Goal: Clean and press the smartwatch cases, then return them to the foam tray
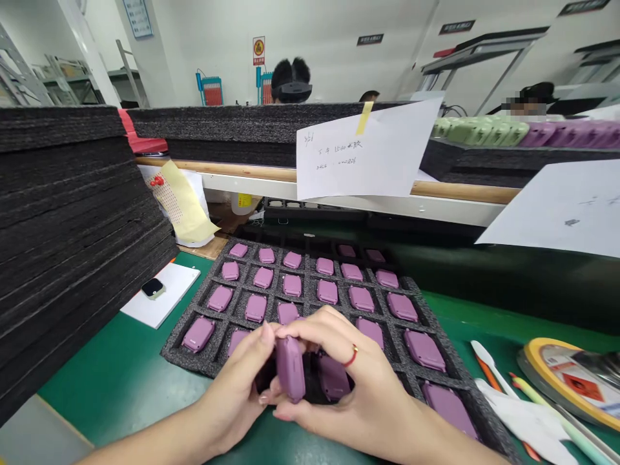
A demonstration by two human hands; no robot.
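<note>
Between my two hands, close to me, a purple watch case [290, 369] is tilted on edge with its narrow side facing me. My left hand [237, 391] pinches it from the left, thumb on its upper end. My right hand [356, 381], with a red band on one finger, grips it from the right at the top and bottom. Below and beyond my hands lies a black foam tray [194, 369], its compartments holding several similar purple cases [292, 285]. My hands hide part of the tray's near rows.
Stacked black foam trays [72, 245] rise at the left, beside a watch [153, 289] on white paper [167, 303]. A tape roll [571, 381], a white tool [491, 365] and a pen [537, 394] lie right. A shelf [261, 181] with hanging paper notes [363, 152] crosses ahead; people sit beyond.
</note>
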